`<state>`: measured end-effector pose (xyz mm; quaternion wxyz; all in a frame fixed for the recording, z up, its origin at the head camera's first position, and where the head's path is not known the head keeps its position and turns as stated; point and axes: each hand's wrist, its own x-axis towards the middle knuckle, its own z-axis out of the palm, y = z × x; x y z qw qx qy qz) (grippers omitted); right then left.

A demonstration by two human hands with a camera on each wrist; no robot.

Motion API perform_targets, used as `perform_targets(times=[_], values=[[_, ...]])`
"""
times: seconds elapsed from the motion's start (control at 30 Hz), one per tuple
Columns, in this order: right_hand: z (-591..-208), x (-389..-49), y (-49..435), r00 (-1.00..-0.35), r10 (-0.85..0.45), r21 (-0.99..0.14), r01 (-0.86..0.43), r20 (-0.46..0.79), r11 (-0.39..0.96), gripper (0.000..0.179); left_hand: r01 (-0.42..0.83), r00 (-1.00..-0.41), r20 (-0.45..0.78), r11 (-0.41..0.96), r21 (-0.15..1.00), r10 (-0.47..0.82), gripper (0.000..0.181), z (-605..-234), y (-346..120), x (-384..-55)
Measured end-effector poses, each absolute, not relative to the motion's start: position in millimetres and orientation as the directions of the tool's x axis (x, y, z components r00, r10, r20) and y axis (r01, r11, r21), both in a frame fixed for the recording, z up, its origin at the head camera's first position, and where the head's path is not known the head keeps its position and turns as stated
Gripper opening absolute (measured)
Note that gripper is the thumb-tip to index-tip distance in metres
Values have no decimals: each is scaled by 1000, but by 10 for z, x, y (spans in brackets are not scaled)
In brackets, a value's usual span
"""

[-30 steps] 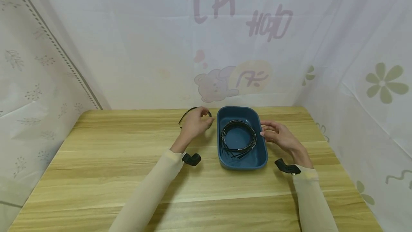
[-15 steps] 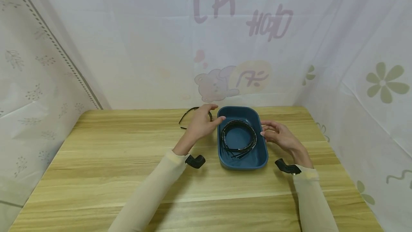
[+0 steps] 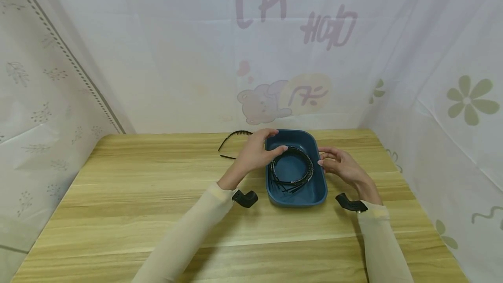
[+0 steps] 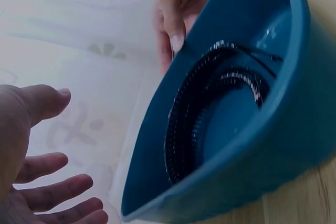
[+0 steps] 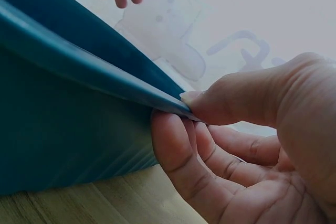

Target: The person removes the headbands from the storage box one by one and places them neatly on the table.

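A blue rectangular bin (image 3: 310,196) stands on the table, with several black toothed headbands (image 3: 311,173) nested in a ring inside it. Its right rim is pinched between thumb and fingers of my right hand (image 3: 342,167), as the right wrist view shows closely. My left hand (image 3: 253,154) hovers at the bin's left rim, fingers spread and holding nothing; in the left wrist view a gap separates the left fingers (image 4: 58,190) from the bin wall. Another black headband (image 3: 229,136) lies on the table behind the left hand, which partly hides it.
The wooden table (image 3: 137,195) ends at a printed white cloth (image 3: 177,77) behind it, and more cloth hangs at both sides. A black wrist mount (image 3: 245,198) sticks out from the left sleeve, and a second mount (image 3: 351,204) from the right.
My left hand has moved right, from the headband on the table to the bin's left rim, uncovering more of that headband. My right hand and the bin have stayed in place.
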<state>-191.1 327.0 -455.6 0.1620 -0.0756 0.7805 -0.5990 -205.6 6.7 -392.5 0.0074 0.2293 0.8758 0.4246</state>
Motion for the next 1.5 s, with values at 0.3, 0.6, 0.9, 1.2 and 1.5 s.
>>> perform_targets(times=[0.3,0.6,0.9,1.2,1.5], values=[[-4558,-1924,3269,-938,-309,-959,74,-160,272,60,315,-890,64,507,802,452,61,-3872,223,-2012],[-4547,-1918,3272,-936,-314,-958,67,-157,279,60,252,-862,-3,433,866,507,62,-3906,365,-1988],[-4541,-1924,3276,-933,-320,-959,74,-164,275,58,98,-872,-136,440,893,470,59,-3987,568,-1960],[-4536,-1924,3279,-931,-324,-960,75,-165,271,58,-71,-848,-270,405,911,457,59,-4043,690,-1929],[-4543,-1928,3275,-932,-327,-963,72,-159,261,58,-197,-820,-356,363,911,448,56,-4133,789,-1955]])
